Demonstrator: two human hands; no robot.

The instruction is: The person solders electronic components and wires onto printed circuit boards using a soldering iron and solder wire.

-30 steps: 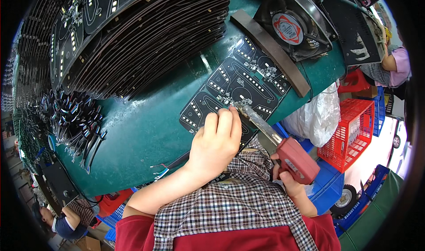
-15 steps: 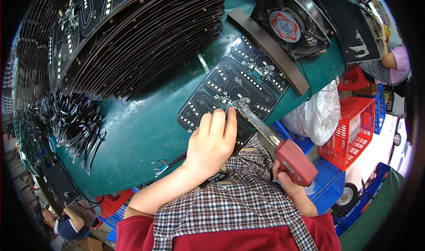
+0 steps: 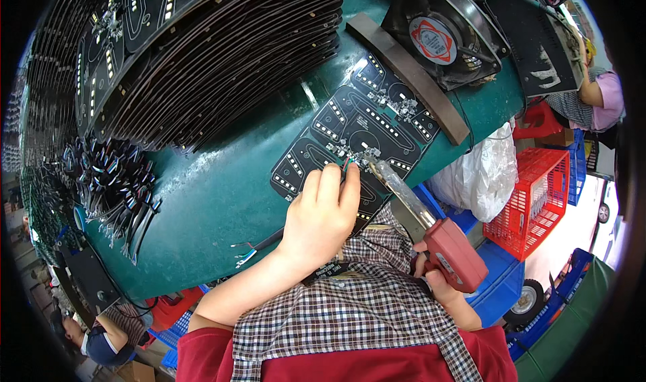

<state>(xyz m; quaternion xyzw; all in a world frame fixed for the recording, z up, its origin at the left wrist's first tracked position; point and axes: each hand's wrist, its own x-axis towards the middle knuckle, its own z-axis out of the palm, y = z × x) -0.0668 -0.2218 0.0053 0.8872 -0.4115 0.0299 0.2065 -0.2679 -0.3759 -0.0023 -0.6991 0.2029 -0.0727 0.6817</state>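
Observation:
A black circuit board with rows of small white LEDs lies on the green bench, partly under my left hand. My left fingers pinch a thin cable whose coloured wire ends touch the board beside a cluster of solder joints. The cable's other end, with bare coloured wires, sticks out left of my wrist. My right hand grips the red handle of a soldering gun. Its metal barrel slants up and left over the board, with the tip just right of the wire ends.
Tall stacks of black boards fill the far left, beside a bundle of black cables. A dark bar borders the board near a black fan. Red crates and a white plastic bag stand right of the bench.
The soldering gun has shifted slightly down and right with my right hand, its tip drawing back from the wire ends. My left hand stays nearly in place.

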